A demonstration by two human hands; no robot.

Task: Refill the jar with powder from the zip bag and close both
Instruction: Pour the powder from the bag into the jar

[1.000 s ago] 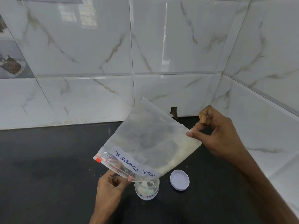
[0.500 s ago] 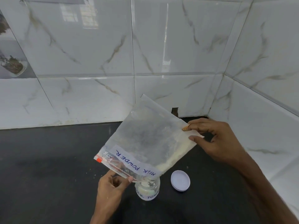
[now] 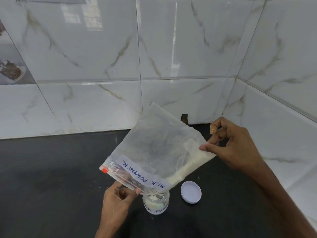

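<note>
A clear zip bag (image 3: 154,148) labelled MILK POWDER hangs tilted, mouth down, over a small open glass jar (image 3: 156,204) on the black counter. White powder lies along the bag's lower right edge and drops into the jar. My left hand (image 3: 116,201) pinches the bag's open mouth just left of the jar. My right hand (image 3: 235,143) pinches the bag's raised bottom corner between thumb and finger, the index finger curled up. The jar's white lid (image 3: 191,192) lies flat on the counter to the right of the jar.
The black counter (image 3: 51,177) ends at a marble-tiled wall behind and another on the right, forming a corner. A small dark hole (image 3: 184,118) sits in the back wall at counter level. A few white specks lie on the counter left of the jar.
My right hand has shifted its fingers on the bag's raised corner, the index finger lifting off and curling up again. The bag stays tilted over the jar; my left hand has not moved.
</note>
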